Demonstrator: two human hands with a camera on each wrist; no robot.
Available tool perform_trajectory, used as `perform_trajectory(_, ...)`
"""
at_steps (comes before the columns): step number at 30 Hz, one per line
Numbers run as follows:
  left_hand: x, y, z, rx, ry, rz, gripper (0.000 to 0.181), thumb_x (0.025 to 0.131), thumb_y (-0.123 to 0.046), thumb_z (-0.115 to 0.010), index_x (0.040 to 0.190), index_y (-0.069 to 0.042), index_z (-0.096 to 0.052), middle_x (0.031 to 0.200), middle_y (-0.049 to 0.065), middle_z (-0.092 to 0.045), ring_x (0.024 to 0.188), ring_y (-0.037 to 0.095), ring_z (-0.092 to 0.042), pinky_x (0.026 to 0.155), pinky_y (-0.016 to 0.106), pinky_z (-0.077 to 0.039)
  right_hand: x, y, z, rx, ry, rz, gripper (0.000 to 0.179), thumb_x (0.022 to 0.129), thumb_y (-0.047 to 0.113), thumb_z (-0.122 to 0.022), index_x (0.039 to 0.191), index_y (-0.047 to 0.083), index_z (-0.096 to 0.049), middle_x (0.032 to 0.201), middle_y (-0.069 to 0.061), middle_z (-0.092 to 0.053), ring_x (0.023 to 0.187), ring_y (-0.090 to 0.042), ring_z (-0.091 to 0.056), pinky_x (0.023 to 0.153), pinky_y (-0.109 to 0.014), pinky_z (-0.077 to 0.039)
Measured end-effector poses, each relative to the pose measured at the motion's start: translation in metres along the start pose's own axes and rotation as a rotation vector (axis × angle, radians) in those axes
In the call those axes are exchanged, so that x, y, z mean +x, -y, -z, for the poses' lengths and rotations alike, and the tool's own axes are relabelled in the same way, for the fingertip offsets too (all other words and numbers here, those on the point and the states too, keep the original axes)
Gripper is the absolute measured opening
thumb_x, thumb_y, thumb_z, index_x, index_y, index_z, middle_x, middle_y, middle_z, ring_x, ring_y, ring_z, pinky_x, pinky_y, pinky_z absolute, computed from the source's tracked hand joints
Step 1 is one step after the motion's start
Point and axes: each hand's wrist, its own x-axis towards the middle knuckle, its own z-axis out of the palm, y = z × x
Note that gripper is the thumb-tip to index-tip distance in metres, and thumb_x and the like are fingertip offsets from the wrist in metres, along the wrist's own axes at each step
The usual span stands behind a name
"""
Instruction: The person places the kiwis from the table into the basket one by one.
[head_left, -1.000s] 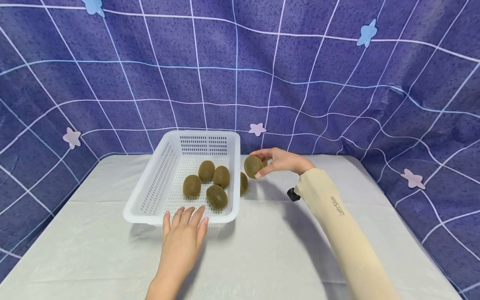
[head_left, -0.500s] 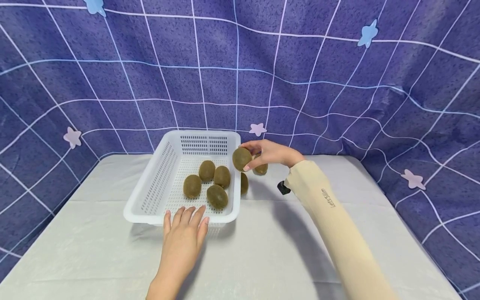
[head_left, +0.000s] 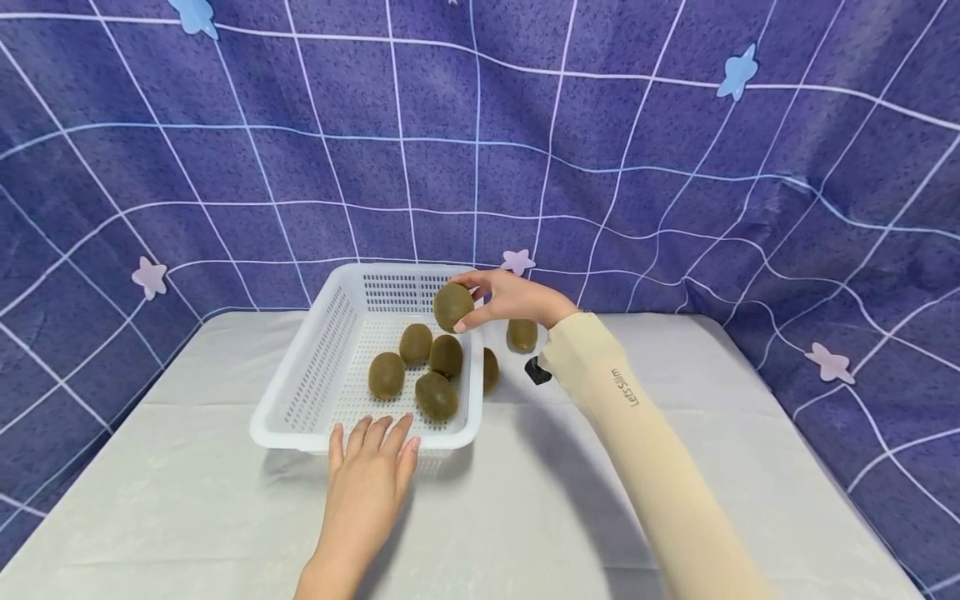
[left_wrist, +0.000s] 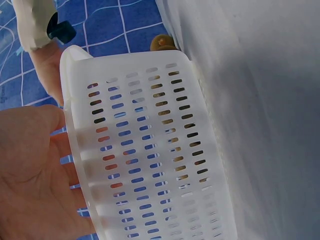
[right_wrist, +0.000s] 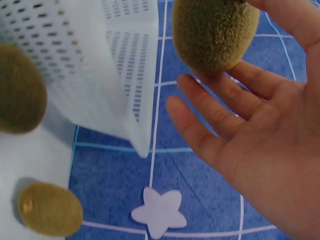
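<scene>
My right hand (head_left: pixel 517 298) pinches a brown kiwi (head_left: pixel 453 307) between thumb and fingers, above the far right part of a white plastic basket (head_left: pixel 285 439). In the right wrist view this kiwi (right_wrist: pixel 216 35) sits at the fingertips, with the lower fingers spread below it. Several more kiwis (head_left: pixel 386 376) lie grouped on the basket's floor. My left hand (head_left: pixel 369 475) rests at the basket's near rim, its relaxed fingers reaching over the edge. From the left wrist, the slotted basket wall (left_wrist: pixel 145 145) partly hides those fingers.
Outside the basket's right wall lies one kiwi (head_left: pixel 491 371), partly hidden by it. Another kiwi (head_left: pixel 522 335) is farther back, beneath the right wrist. A white cloth (head_left: pixel 187 500) covers the table, and a blue gridded curtain (head_left: pixel 600 125) hangs behind and at the sides.
My right hand has carried the kiwi leftward and slightly up, from beside the basket to over its right rim. The kiwi behind that hand now shows. My left hand stays in place.
</scene>
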Motion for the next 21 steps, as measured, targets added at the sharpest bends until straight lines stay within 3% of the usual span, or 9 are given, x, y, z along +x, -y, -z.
perform_trajectory(9, 0.0, -0.001, 0.0, 0.004, 0.003, 0.004, 0.035, 0.099, -0.029, -0.052, 0.126, -0.009, -0.062, 0.121, 0.018, -0.062, 0.122, 0.043, -0.048, 0.107, 0.064, -0.019, 0.02, 0.012, -0.013, 0.059, -0.056, 0.007, 0.077, 0.075, 0.024, -0.082, 0.142, 0.014, -0.046, 0.129, -0.001, -0.056, 0.113, -0.019, -0.056, 0.097, -0.035, -0.043)
perform_trajectory(21, 0.001, -0.002, 0.0, 0.01, -0.014, -0.002, 0.034, 0.098, -0.028, -0.054, 0.124, -0.008, -0.063, 0.119, 0.018, -0.063, 0.121, 0.043, -0.049, 0.107, 0.063, -0.02, 0.049, 0.02, -0.03, 0.184, -0.145, -0.062, 0.084, 0.076, 0.02, -0.082, 0.147, 0.007, -0.038, 0.131, -0.007, -0.054, 0.104, -0.02, -0.058, 0.086, -0.028, -0.049)
